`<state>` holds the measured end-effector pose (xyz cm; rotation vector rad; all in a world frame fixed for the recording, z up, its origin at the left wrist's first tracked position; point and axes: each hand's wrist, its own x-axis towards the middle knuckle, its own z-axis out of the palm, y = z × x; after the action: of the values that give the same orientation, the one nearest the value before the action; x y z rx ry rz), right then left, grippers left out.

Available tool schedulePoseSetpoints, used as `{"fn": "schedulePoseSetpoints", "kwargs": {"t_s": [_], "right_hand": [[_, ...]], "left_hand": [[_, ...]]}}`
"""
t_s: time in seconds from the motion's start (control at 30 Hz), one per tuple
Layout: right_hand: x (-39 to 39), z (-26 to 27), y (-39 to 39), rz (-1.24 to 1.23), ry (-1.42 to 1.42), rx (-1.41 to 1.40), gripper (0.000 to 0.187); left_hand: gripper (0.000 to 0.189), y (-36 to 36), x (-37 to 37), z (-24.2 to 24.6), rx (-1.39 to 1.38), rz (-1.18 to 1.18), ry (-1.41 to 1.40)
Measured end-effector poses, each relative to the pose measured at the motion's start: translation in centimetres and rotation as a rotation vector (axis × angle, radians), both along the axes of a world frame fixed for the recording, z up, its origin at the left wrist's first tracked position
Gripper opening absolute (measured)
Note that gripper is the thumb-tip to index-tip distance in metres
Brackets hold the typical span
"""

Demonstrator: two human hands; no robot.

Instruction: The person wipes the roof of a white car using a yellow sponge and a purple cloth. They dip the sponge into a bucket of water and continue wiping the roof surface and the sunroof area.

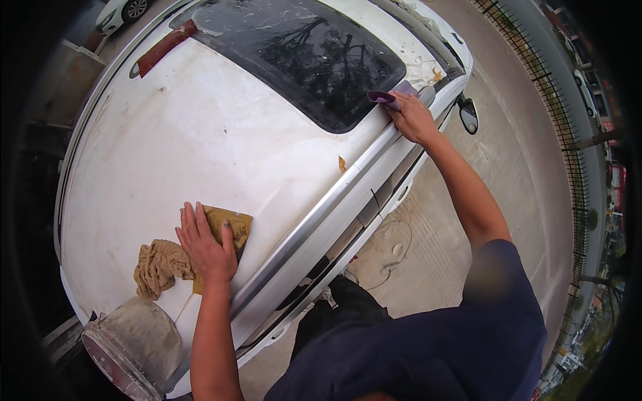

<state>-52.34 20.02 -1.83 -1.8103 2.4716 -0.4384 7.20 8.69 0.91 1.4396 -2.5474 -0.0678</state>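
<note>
My right hand (412,118) grips a folded purple abrasive sheet (383,96) against the front end of the silver roof rail (321,203) of a white car. My left hand (208,245) lies flat with fingers spread on the white roof (200,135), partly over a yellow-brown sheet of sandpaper (235,220). Part of that sheet is hidden under the palm. A crumpled tan cloth (160,265) lies just left of my left hand. Behind the cloth, a dirty translucent plastic bucket (140,336) sits at the roof's rear edge.
A dark glass roof panel (321,65) spans the front of the roof. A dark red sheet (168,47) drapes over the far rail. One dry leaf (342,163) rests near the close rail. The side mirror (469,115) juts out; a thin cable (388,270) lies on the concrete.
</note>
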Motion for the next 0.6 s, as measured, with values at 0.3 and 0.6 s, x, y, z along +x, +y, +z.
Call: {"fn": "schedulePoseSetpoints", "kwargs": {"t_s": [0.3, 0.6], "right_hand": [[-2.5, -1.1, -0.2, -0.051, 0.030, 0.121, 0.040], [-1.9, -1.2, 0.0, -0.279, -0.093, 0.129, 0.036]], "left_hand": [[0.071, 0.0, 0.1, 0.0, 0.010, 0.004, -0.010], [0.070, -0.1, 0.0, -0.1, -0.008, -0.017, 0.008]]}}
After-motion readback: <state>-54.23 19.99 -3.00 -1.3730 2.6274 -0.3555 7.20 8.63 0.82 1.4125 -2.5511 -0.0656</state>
